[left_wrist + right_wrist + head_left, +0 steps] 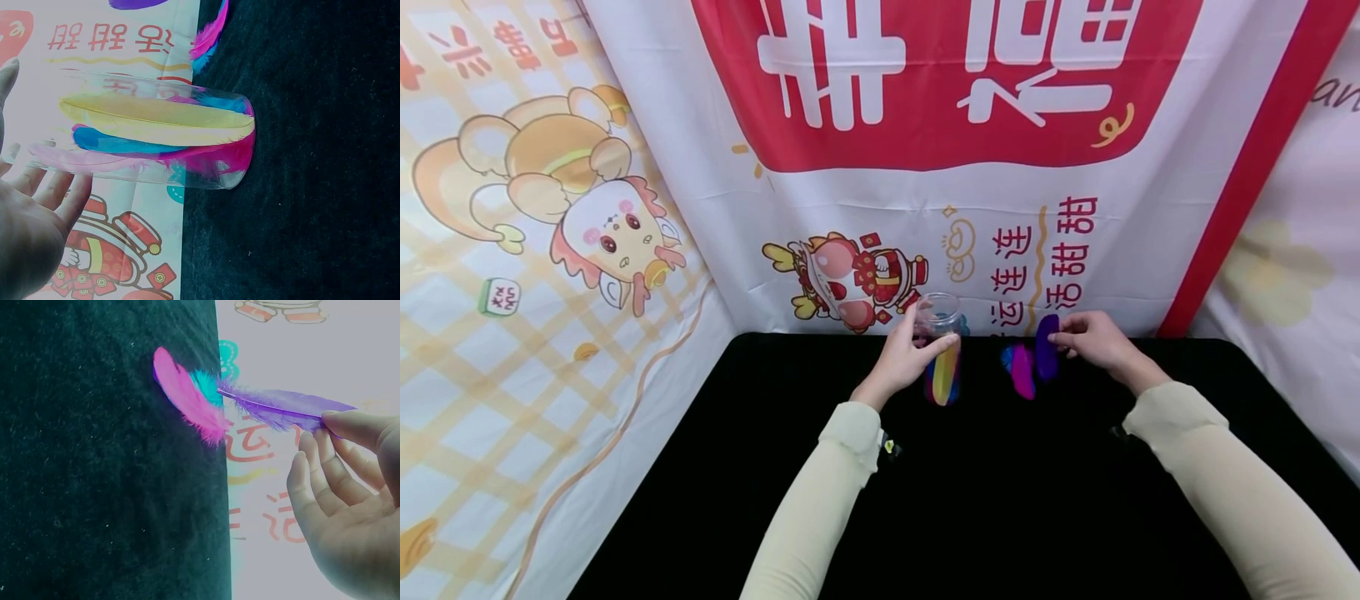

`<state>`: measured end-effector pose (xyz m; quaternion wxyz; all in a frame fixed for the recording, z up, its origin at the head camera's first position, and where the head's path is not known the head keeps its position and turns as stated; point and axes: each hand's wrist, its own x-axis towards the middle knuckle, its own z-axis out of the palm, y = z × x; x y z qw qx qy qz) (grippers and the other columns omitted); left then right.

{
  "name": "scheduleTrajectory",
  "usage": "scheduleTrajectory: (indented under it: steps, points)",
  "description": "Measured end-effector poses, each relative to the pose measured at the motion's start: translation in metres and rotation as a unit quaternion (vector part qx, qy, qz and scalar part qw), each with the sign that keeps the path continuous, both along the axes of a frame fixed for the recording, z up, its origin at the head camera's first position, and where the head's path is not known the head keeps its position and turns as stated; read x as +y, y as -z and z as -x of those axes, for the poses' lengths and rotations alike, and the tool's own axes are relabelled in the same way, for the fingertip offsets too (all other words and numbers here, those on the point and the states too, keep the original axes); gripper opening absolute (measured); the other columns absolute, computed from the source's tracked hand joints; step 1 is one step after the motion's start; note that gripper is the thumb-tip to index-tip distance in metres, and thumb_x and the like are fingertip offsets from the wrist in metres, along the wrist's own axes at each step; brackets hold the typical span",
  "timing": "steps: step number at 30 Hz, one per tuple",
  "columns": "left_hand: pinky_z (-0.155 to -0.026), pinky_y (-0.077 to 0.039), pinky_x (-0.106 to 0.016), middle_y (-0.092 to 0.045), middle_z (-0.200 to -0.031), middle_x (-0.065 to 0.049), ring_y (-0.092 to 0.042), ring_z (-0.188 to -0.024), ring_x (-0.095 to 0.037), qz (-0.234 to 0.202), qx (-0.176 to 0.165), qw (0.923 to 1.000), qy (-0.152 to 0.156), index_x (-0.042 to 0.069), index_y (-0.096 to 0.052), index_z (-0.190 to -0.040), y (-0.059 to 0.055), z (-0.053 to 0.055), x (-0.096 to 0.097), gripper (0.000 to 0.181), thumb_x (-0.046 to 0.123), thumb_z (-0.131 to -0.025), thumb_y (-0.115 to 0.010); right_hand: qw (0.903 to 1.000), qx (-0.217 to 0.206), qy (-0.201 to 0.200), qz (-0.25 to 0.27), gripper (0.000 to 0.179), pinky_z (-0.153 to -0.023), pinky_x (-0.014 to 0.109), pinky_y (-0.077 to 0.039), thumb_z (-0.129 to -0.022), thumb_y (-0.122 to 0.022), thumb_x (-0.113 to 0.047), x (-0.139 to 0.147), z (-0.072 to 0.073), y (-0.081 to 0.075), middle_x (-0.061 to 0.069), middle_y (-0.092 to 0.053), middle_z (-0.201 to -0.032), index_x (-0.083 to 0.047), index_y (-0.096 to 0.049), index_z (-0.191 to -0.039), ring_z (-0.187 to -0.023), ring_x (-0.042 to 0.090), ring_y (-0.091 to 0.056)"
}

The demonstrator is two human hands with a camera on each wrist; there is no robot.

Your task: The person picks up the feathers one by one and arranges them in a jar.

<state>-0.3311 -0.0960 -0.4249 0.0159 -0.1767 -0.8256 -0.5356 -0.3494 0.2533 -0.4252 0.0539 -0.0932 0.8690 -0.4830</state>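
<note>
A clear jar (952, 327) stands near the black table's back edge, held upright by my left hand (897, 360) with thumb and fingers on either side near the top. Inside it are a yellow feather (156, 119), a blue feather (119, 141) and pink feathers (219, 156). Right of the jar, my right hand (1101, 342) pinches a purple feather (281, 407) between thumb and fingertips, its quill end pointing down. Just left of that feather lie a pink feather (181, 387) and a blue feather (205, 387) on the table, overlapping each other.
The black table (985, 508) reaches back to a hanging white and red printed cloth (865, 200). Another patterned cloth (512, 350) hangs along the left side, and a pale one (1285, 308) along the right.
</note>
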Motion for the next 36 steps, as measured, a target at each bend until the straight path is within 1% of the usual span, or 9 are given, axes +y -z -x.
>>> scheduleTrajectory:
  steps: [5, 13, 19, 25, 31, 36]
  points:
    - [-0.105, -0.050, -0.041, -0.053, -0.146, -0.007, -0.059, -0.125, -0.022, -0.002, 0.005, 1.0000, 0.001, 0.025, -0.032, -0.158, -0.001, 0.000, 0.001, 0.079, 0.050, -0.094, -0.071, 1.0000, 0.002, 0.002, 0.001, 0.030, -0.072, 0.032, -0.060, -0.100, -0.067, -0.017, -0.003, -0.001, -0.004, 0.010, -0.073, -0.094, 0.010, -0.065, -0.115, -0.082, 0.016, -0.068]
    - [-0.105, -0.050, -0.043, -0.051, -0.148, -0.008, -0.059, -0.124, -0.022, -0.004, 0.003, 1.0000, 0.006, 0.022, -0.031, -0.159, 0.000, 0.000, 0.000, 0.081, 0.049, -0.095, -0.071, 0.9997, 0.012, 0.002, 0.020, 0.027, -0.071, 0.031, -0.060, -0.100, -0.069, -0.015, -0.005, -0.002, -0.008, 0.006, -0.072, -0.090, 0.010, -0.062, -0.110, -0.078, 0.009, -0.066]
    - [-0.104, -0.051, -0.044, -0.053, -0.145, -0.010, -0.060, -0.123, -0.022, -0.003, 0.000, 1.0000, 0.006, 0.023, -0.031, -0.159, 0.001, 0.000, 0.000, 0.080, 0.049, -0.095, -0.071, 0.9993, 0.024, -0.005, 0.030, 0.027, -0.070, 0.028, -0.059, -0.099, -0.069, -0.014, -0.007, -0.004, -0.010, 0.009, -0.072, -0.091, 0.011, -0.063, -0.108, -0.079, 0.010, -0.067]
    - [-0.104, -0.051, -0.043, -0.053, -0.145, -0.009, -0.060, -0.122, -0.021, -0.002, 0.002, 1.0000, 0.004, 0.023, -0.031, -0.159, 0.001, 0.001, 0.000, 0.081, 0.050, -0.094, -0.072, 0.9994, 0.029, -0.006, 0.020, 0.027, -0.073, 0.029, -0.060, -0.099, -0.069, -0.015, -0.010, -0.005, -0.018, 0.011, -0.072, -0.093, 0.010, -0.064, -0.109, -0.080, 0.012, -0.068]
    - [-0.105, -0.050, -0.045, -0.051, -0.148, -0.014, -0.059, -0.124, -0.023, -0.004, 0.004, 0.9999, 0.010, 0.021, -0.029, -0.160, 0.001, 0.001, 0.000, 0.083, 0.049, -0.095, -0.071, 0.9995, 0.026, -0.004, 0.017, 0.028, -0.074, 0.030, -0.059, -0.100, -0.069, -0.017, -0.014, -0.005, -0.025, 0.010, -0.072, -0.093, 0.008, -0.064, -0.110, -0.081, 0.012, -0.067]
    - [-0.105, -0.050, -0.045, -0.051, -0.148, -0.013, -0.059, -0.124, -0.023, -0.003, 0.001, 1.0000, 0.009, 0.020, -0.029, -0.160, 0.001, 0.001, 0.000, 0.083, 0.050, -0.095, -0.071, 0.9990, 0.038, -0.007, 0.023, 0.028, -0.073, 0.029, -0.059, -0.099, -0.070, -0.017, -0.017, -0.006, -0.030, 0.010, -0.072, -0.090, 0.008, -0.064, -0.109, -0.080, 0.014, -0.067]
